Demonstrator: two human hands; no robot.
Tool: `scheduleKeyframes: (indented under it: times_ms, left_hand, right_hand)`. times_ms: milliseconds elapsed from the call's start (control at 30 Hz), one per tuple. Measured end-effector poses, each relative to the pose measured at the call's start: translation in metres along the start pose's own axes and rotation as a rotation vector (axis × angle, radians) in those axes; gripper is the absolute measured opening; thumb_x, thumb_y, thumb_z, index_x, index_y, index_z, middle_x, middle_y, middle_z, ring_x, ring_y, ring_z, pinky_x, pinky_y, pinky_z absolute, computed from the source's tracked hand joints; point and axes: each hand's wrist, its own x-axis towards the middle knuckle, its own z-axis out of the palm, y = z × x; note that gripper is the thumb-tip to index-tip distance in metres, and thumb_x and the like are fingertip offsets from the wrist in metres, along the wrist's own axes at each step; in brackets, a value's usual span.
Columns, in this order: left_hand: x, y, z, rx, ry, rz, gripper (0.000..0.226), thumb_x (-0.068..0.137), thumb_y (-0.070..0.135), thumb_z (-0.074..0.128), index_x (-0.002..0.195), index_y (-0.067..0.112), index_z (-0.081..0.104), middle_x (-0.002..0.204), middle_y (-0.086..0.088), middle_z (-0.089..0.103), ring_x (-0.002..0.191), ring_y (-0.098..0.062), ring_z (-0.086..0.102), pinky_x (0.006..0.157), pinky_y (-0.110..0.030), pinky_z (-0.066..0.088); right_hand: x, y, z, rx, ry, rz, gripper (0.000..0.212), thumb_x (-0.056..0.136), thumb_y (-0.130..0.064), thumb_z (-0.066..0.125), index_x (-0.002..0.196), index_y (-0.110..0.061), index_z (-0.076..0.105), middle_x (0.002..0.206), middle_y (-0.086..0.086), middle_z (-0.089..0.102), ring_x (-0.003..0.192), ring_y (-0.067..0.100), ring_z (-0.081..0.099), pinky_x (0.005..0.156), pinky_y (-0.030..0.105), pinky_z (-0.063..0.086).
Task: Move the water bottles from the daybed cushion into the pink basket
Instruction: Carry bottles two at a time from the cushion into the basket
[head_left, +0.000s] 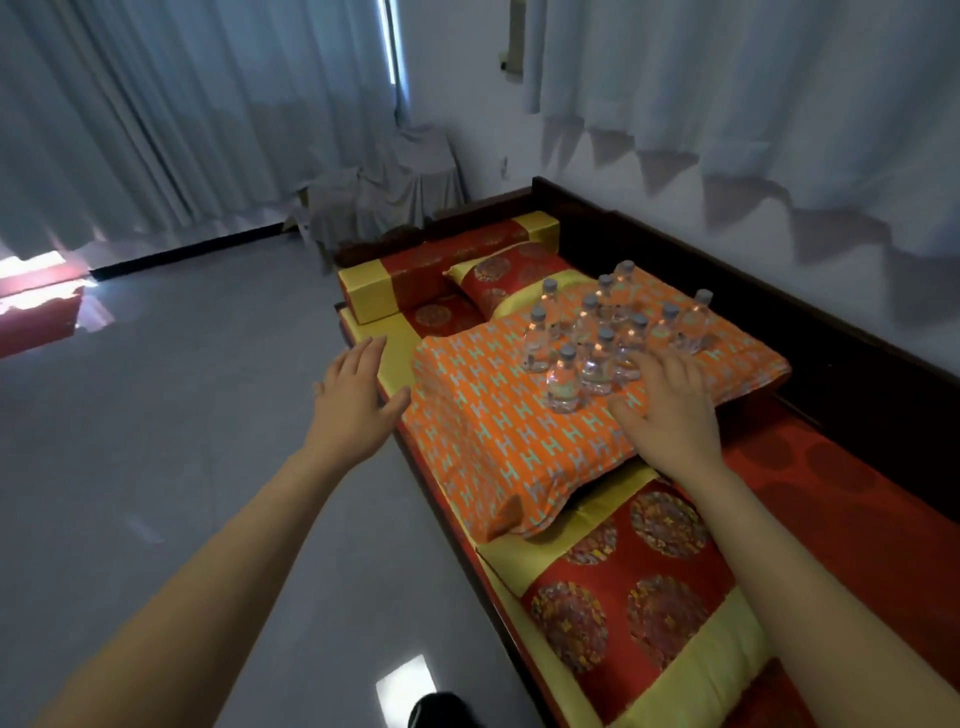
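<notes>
- Water bottles (597, 358): clear, grey-capped, upright in a tight cluster on the far half of the orange cushion (498, 452); perhaps ten, blur hides the count.
- Right hand (667, 405): fingers straight and spread, gripping nothing, over the cushion just beside the nearest bottles.
- Left hand (358, 395): open, relaxed, just off the cushion's left edge.
- Cushion lies on the daybed (831, 519).

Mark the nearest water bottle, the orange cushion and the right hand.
nearest clear plastic water bottle (562, 387), head view, on its body.
orange patterned fabric cushion (488, 447), head view, bare top surface.
right hand (667, 402), head view, back of the hand.
</notes>
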Motion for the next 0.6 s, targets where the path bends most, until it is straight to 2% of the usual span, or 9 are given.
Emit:
scheduleKeyframes:
  times_ms: [233, 300, 400, 500, 600]
  left_hand:
    - [0.131, -0.047, 0.037, -0.020, -0.119, 0.147, 0.071, 0.087, 0.049, 0.050, 0.147, 0.020, 0.027, 0.152, -0.005, 0.035, 0.140, -0.029, 0.029, 0.110, -0.055, 0.030]
    - [0.159, -0.046, 0.054, -0.055, -0.186, 0.172, 0.072, 0.084, 0.049, 0.047, 0.146, 0.017, 0.029, 0.150, -0.007, 0.037, 0.138, -0.031, 0.031, 0.111, -0.051, 0.029]
    - [0.207, -0.044, 0.097, -0.123, -0.345, 0.318, 0.071, 0.087, 0.046, 0.049, 0.147, 0.012, 0.030, 0.151, -0.009, 0.036, 0.139, -0.030, 0.030, 0.114, -0.044, 0.026]
    - [0.226, -0.044, 0.117, -0.128, -0.388, 0.361, 0.073, 0.087, 0.043, 0.053, 0.146, 0.008, 0.030, 0.149, -0.012, 0.038, 0.137, -0.031, 0.034, 0.113, -0.042, 0.026]
    - [0.262, -0.043, 0.157, -0.174, -0.498, 0.375, 0.083, 0.081, 0.054, 0.045, 0.146, 0.007, 0.029, 0.149, -0.014, 0.037, 0.137, -0.031, 0.034, 0.113, -0.041, 0.027]
  right_hand:
    - [0.071, -0.028, 0.076, 0.007, 0.021, 0.168, 0.066, 0.081, -0.055, 0.038, 0.134, -0.017, 0.048, 0.141, 0.011, 0.046, 0.133, 0.033, 0.033, 0.110, 0.047, 0.029]
    - [0.081, -0.029, 0.094, 0.002, 0.001, 0.231, 0.068, 0.077, -0.055, 0.041, 0.134, -0.019, 0.048, 0.140, 0.011, 0.047, 0.131, 0.034, 0.038, 0.108, 0.048, 0.032]
    - [0.097, -0.020, 0.130, 0.015, 0.004, 0.352, 0.073, 0.072, -0.056, 0.045, 0.135, -0.020, 0.047, 0.135, 0.011, 0.051, 0.126, 0.036, 0.043, 0.105, 0.050, 0.035]
    - [0.097, -0.013, 0.150, 0.030, -0.047, 0.407, 0.078, 0.069, -0.056, 0.050, 0.137, -0.017, 0.046, 0.132, 0.012, 0.052, 0.124, 0.035, 0.045, 0.104, 0.050, 0.037]
    - [0.112, 0.002, 0.181, 0.059, -0.069, 0.517, 0.078, 0.069, -0.049, 0.062, 0.136, -0.013, 0.045, 0.132, 0.012, 0.052, 0.124, 0.035, 0.044, 0.104, 0.047, 0.037]
